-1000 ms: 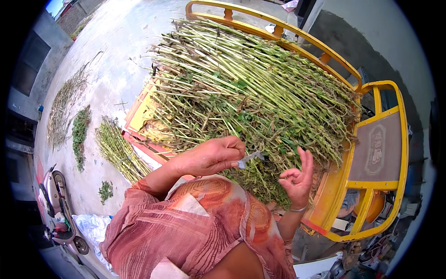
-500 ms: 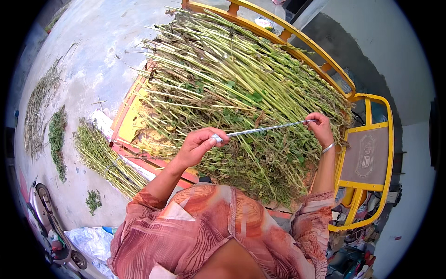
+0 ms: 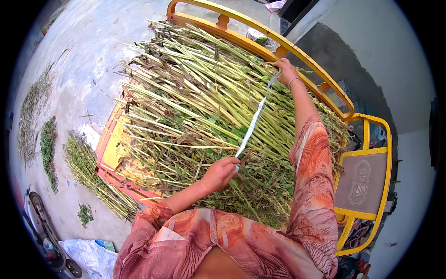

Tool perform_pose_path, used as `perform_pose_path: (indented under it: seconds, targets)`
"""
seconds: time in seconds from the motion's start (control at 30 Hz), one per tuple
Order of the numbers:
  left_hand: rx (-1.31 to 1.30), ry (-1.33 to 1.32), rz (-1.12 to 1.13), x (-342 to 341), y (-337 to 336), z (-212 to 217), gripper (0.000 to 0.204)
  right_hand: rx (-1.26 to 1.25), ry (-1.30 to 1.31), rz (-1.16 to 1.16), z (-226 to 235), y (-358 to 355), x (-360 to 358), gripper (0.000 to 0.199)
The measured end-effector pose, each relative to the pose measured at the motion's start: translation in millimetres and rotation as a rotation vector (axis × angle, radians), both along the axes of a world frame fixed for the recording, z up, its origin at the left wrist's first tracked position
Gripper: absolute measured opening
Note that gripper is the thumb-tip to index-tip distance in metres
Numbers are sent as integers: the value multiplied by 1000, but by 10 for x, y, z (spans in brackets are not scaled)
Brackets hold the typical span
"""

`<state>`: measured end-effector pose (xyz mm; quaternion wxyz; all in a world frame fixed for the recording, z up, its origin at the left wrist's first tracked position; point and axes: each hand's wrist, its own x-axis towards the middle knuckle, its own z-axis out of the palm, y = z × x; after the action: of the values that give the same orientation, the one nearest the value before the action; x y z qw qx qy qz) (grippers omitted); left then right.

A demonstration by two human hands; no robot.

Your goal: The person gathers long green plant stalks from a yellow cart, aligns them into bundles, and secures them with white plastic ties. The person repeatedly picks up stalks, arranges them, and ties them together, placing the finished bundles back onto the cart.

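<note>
A whitish strip (image 3: 253, 124), which looks like a flat cloth or plastic band, stretches slantwise across a thick heap of cut green plant stalks (image 3: 200, 88). Gripping its near end is my left hand (image 3: 220, 175), fingers closed low over the leafy front of the heap. My right hand (image 3: 287, 74), with a bracelet at the wrist, reaches out to the far side beside the yellow rail and is closed on the strip's other end. The band hangs slightly slack above the stalks. Whether its right end touches the stalks is hidden by my fingers.
A yellow metal rail (image 3: 260, 29) borders the heap at the back, and a yellow-framed seat back (image 3: 360, 179) stands at the right. Several stalk bundles (image 3: 93, 174) lie on the concrete floor at left. A motorbike (image 3: 42, 218) and a plastic sheet (image 3: 88, 255) are lower left.
My right hand has moved far forward to the rail, carrying its end of the strip. My left hand has shifted slightly right and nearer. The strip, taut and narrow before, now hangs wider and looser.
</note>
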<state>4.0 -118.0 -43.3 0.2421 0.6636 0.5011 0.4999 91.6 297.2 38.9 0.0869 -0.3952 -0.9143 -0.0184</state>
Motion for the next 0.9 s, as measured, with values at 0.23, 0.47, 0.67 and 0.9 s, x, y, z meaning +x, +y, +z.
perform_pose_path:
  seconds: [0.23,0.47,0.67,0.9]
  targets:
    - [-54,34,24,-38,-162,-47,17,7,49,-274,-281,-39,619,69]
    - [-438,223,215,-10,-857,-238,67,7,454,-409,-315,-1827,2221,36]
    - [-839,-151,516,-206,-2194,-1085,33,-496,601,-537,-878,-4571,2479,15]
    - [-1271,-1475,990,-175,-3121,-1939,26,-978,241,75,-1892,-5582,1611,29]
